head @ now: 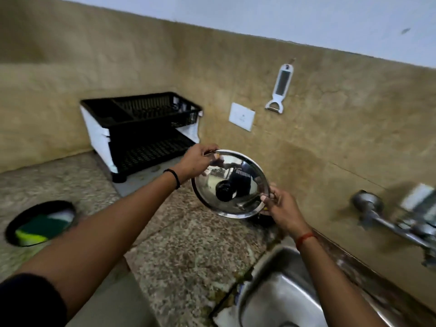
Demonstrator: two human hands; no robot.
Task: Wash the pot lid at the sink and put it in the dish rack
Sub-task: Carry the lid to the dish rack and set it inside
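Steel of the sink (271, 300) sits nearest me, low and to the right, its rim meeting the speckled stone counter (188, 251). To my left a round hole in the counter (40, 223) shows something green, yellow and white down inside (I cannot tell what it is). Both my forearms reach forward over the stone. My right hand (283, 208), with a red thread at the wrist, grips the near right rim of the pot lid (230, 184), fingers curled over the edge. My left hand (197, 161), a black band on its wrist, pinches the far left rim, thumb on the shiny face and fingers wrapped behind. So the lid hangs in the air between my two hands, above the counter and not in the sink, tilted toward me with its black knob (225, 191) facing me and its polished dome throwing back blurred reflections. Off to the right a metal tap (387, 218) juts from the wall, blurred. Beyond my left hand stands the black two-tier dish rack (141, 128) with white sides, against the tan wall (330, 138), well apart from the lid. Farther up that wall are a white plate (241, 116) and a white peeler (279, 88) hanging from a hook.
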